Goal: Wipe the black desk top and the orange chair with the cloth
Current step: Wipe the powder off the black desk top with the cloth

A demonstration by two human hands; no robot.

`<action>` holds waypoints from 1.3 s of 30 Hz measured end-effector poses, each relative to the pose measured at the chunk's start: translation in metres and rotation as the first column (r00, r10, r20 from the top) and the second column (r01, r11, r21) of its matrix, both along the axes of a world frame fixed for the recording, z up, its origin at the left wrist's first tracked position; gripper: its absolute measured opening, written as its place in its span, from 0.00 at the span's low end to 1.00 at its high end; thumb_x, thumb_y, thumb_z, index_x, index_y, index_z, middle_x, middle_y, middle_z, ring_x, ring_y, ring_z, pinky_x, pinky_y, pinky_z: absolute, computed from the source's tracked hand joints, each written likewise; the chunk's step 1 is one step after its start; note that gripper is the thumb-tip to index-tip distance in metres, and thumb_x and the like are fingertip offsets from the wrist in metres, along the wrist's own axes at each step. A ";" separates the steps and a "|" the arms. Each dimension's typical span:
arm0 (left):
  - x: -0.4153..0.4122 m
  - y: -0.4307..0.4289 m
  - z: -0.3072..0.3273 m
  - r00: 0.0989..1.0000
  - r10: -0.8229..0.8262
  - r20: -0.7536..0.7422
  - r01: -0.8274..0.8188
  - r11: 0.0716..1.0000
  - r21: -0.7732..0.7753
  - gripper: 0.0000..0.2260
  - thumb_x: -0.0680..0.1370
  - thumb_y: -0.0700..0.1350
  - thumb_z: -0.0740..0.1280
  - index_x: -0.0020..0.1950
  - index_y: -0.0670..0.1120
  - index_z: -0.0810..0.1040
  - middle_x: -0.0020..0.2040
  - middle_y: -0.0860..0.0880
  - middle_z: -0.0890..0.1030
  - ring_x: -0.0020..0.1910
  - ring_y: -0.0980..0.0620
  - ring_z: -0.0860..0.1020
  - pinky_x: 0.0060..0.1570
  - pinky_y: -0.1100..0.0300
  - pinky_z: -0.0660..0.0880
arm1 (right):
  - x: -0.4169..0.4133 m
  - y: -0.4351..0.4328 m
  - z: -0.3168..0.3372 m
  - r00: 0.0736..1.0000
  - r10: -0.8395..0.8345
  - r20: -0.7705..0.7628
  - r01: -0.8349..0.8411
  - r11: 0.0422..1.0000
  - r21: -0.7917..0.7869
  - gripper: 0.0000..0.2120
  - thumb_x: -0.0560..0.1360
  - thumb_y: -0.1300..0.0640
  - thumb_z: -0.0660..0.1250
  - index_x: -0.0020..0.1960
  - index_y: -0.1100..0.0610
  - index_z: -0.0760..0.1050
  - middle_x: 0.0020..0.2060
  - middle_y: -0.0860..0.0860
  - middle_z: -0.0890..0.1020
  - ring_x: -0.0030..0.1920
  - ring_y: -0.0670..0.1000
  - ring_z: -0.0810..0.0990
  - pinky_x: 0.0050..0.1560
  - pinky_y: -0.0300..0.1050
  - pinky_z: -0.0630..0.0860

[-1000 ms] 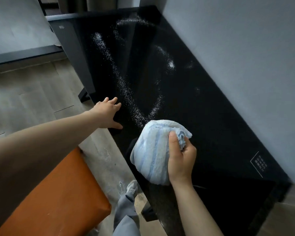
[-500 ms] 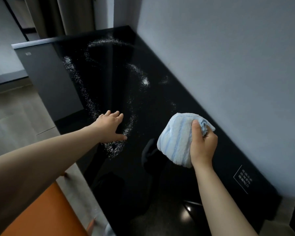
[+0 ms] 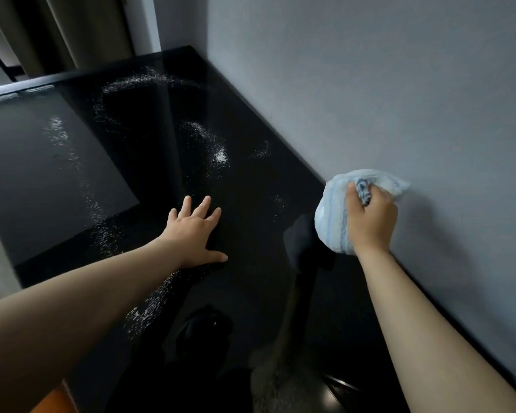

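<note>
Tightly curled, the grip of the right hand (image 3: 370, 219) holds the bunched blue cloth (image 3: 332, 225) at right of centre, close to the grey wall (image 3: 399, 84). The left hand (image 3: 192, 234) lies flat, grip wide, on the black surface (image 3: 251, 189). Streaks of white powder (image 3: 219, 155) cross the upper middle; an orange chair (image 3: 52, 402) corner shows lower left.

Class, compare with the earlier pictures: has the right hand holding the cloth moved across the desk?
Yes. The right hand and cloth went rightward, from beside the white powder trail up to the grey wall along the black desk top.
</note>
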State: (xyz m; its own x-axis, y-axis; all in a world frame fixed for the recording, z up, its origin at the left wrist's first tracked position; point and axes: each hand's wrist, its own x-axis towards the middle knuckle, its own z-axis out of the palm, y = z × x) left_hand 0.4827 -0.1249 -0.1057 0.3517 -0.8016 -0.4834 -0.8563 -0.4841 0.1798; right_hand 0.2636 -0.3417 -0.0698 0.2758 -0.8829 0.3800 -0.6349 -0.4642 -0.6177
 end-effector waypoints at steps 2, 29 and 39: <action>0.000 -0.010 -0.005 0.999 0.034 0.022 -0.034 0.999 0.013 0.57 0.63 0.73 0.69 0.78 0.55 0.38 0.78 0.48 0.33 0.75 0.35 0.35 0.71 0.34 0.44 | 0.009 -0.017 -0.010 0.998 0.015 -0.057 -0.019 0.998 -0.064 0.16 0.76 0.52 0.63 0.32 0.58 0.67 0.30 0.51 0.73 0.35 0.53 0.72 0.37 0.44 0.65; 0.010 -0.025 -0.034 0.996 0.085 0.011 -0.086 0.995 0.042 0.63 0.54 0.73 0.72 0.78 0.58 0.38 0.77 0.51 0.32 0.74 0.33 0.34 0.68 0.29 0.43 | 0.063 -0.067 -0.066 0.917 0.180 -0.356 -0.080 0.957 0.279 0.14 0.76 0.50 0.62 0.36 0.58 0.71 0.33 0.50 0.77 0.38 0.52 0.75 0.41 0.43 0.66; 0.009 -0.025 -0.031 0.997 0.080 0.021 -0.081 0.995 0.056 0.63 0.55 0.73 0.72 0.78 0.57 0.38 0.77 0.50 0.32 0.74 0.33 0.34 0.68 0.28 0.44 | 0.065 -0.022 -0.064 0.891 0.303 -0.338 -0.222 0.941 0.256 0.07 0.76 0.54 0.65 0.43 0.56 0.76 0.40 0.48 0.79 0.44 0.48 0.76 0.48 0.38 0.69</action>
State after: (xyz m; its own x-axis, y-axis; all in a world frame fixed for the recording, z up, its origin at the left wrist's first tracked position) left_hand 0.4913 -0.1501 -0.1371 0.4235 -0.7419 -0.5198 -0.8169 -0.5608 0.1348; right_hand 0.3284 -0.3639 -0.1342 0.5924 -0.8053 0.0250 -0.7070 -0.5345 -0.4632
